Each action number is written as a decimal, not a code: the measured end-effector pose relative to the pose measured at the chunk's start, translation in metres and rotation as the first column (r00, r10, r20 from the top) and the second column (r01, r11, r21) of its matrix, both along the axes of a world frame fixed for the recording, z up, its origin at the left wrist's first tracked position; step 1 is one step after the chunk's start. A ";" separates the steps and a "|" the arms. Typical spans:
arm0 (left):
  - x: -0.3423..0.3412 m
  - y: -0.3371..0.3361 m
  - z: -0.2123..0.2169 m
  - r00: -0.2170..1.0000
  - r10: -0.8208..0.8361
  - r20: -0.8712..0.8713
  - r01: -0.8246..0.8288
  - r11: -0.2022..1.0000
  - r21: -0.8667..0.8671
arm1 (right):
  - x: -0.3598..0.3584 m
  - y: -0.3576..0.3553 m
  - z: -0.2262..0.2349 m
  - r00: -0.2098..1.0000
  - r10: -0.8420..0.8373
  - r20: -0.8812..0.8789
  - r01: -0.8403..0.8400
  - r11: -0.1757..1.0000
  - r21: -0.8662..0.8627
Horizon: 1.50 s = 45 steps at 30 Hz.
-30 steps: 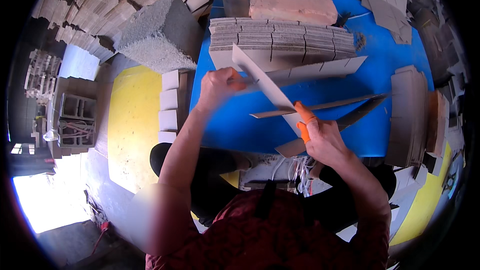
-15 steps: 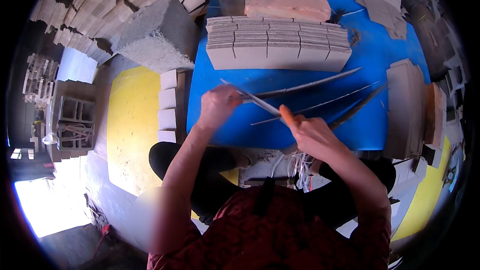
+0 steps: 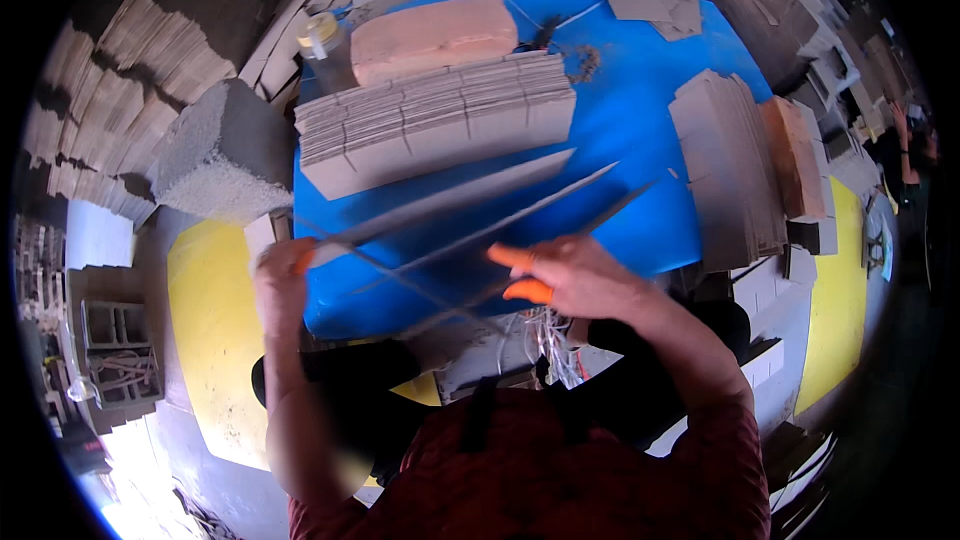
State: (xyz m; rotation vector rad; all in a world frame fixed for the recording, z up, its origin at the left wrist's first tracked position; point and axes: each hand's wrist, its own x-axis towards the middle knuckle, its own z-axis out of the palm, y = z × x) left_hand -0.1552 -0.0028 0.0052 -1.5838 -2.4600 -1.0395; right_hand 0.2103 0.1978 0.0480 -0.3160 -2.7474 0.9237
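Note:
My left hand, blurred, is closed at the left edge of the blue tabletop. Its orange-covered fingertip pinches the near-left end of a long grey cardboard strip. Beyond the orange-covered thumb and finger of my right hand there is a gap, and nothing shows between them. A thin blurred strip slants between the hands, apart from the right fingers. Two more narrow strips lie roughly parallel to the held one, the nearer being a grey strip. Past them stands a row of slotted cardboard pieces.
Behind the row sit a pink block and a yellow-lidded jar. A cardboard stack stands at the right edge, backed by another pink block. To the left are a concrete block and a yellow sheet.
My view has turned and shifted right. My hands have moved apart. The right fingers, earlier closed on a strip, have opened, and that strip now slants blurred between the hands.

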 end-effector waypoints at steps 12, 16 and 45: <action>0.137 0.039 0.049 0.950 -0.286 -0.124 0.238 0.923 -0.302 | 0.226 0.190 -0.071 0.215 -0.972 -0.098 0.743 0.098 0.663; 0.152 0.068 0.030 0.925 -0.365 -0.106 0.307 0.882 -0.358 | 0.227 0.185 -0.055 0.217 -0.957 -0.193 0.905 0.123 0.408; 0.176 0.084 0.014 0.883 -0.470 0.006 0.452 0.844 -0.288 | 0.040 0.061 -0.032 0.736 -0.517 -0.437 0.531 0.842 -0.101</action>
